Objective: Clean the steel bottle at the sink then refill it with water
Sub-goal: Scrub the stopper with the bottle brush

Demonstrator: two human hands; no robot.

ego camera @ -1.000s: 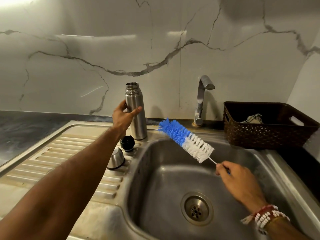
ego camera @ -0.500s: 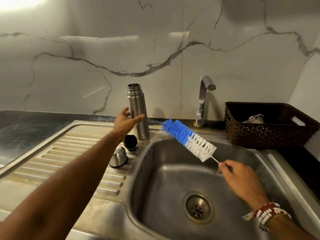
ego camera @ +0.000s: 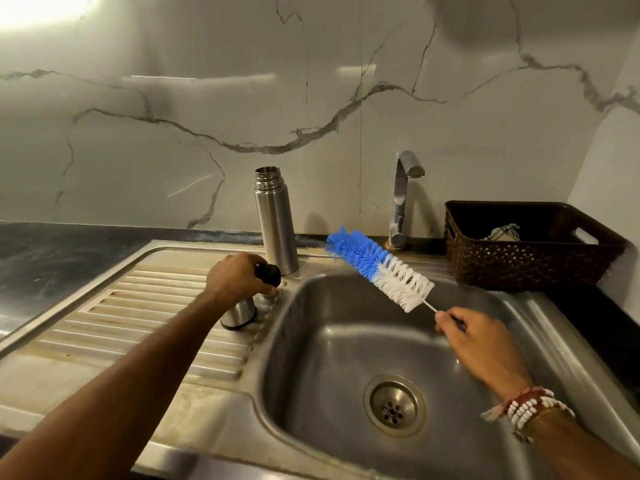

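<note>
The open steel bottle stands upright on the sink's back ledge, left of the basin. Just in front of it my left hand curls round the black stopper on the drainboard. The steel cup lid sits upside down right under that hand's wrist. My right hand pinches the thin wire handle of a blue and white bottle brush, which slants up to the left over the basin's back edge.
The tap rises behind the basin, its spout dry. A dark woven basket with a cloth in it stands at the right. The ribbed drainboard stretches left, the drain lies in the basin floor.
My left hand let go of the bottle, dropped down and took hold of the black stopper. The bottle stays standing. The right hand with the brush barely moved.
</note>
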